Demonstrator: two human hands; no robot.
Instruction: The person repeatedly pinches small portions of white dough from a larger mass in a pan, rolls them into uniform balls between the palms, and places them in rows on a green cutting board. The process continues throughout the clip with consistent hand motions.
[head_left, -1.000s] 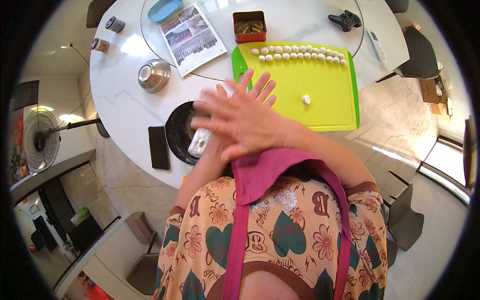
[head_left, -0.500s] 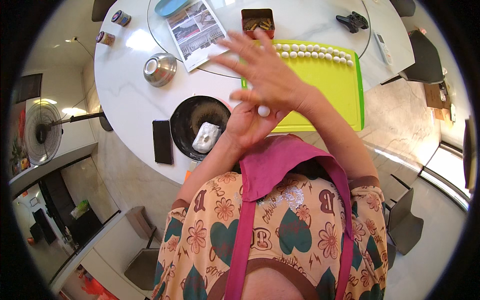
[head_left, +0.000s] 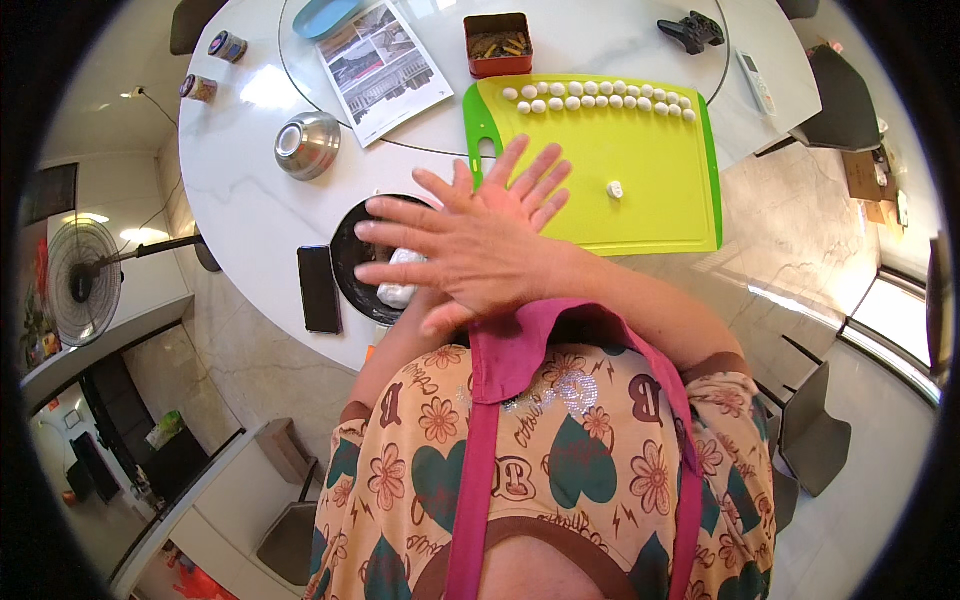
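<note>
Clearly the white dough lump (head_left: pixel 400 285) is the material in play: soft, pale and irregular, it sits in the black bowl (head_left: pixel 345 255) at the near edge of the white round table (head_left: pixel 250 210), partly hidden under the hands. Above it the right hand (head_left: pixel 470 255) lies flat across the left hand (head_left: pixel 520 185), palm pressed to palm, fingers straight and fanned, the right ones pointing left and the left ones up toward the board. Whether a piece of dough lies between the palms cannot be told, since they cover it completely. Rolling well here would, I judge, call for light, even pressure and small circles of the palms, kept over the bowl so that a slipped bit lands there rather than on the floor. Just beyond the hands lies the green cutting board (head_left: pixel 650 215), with a double row of small white balls (head_left: pixel 600 97) along its far edge, smooth and alike in size, and a single ball (head_left: pixel 615 189) apart near the middle. A dark phone (head_left: pixel 320 288) lies just left of the bowl. Farther off stand an upturned steel bowl (head_left: pixel 307 145), an open magazine (head_left: pixel 380 65) and a red tin (head_left: pixel 498 43).
</note>
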